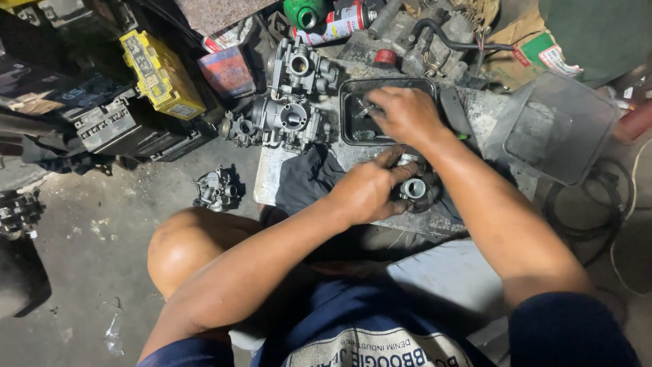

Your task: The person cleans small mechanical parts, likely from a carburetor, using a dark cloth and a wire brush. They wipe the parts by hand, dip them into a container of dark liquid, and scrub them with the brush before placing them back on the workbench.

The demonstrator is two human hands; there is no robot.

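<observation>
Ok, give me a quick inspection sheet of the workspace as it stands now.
Surface: low slab on a dusty concrete floor, dark cloth lying on it.
Job's things: small carburetor on the slab; black tray behind it with small parts.
Clutter: two more carburetors, another on the floor, yellow box, spray can.
Hands: left hand holds the small carburetor; right hand reaches into the tray, what it grips cannot be told.
Cables: black hose coiled at right.
Surroundings: old batteries at left, clear plastic container at right.
</observation>
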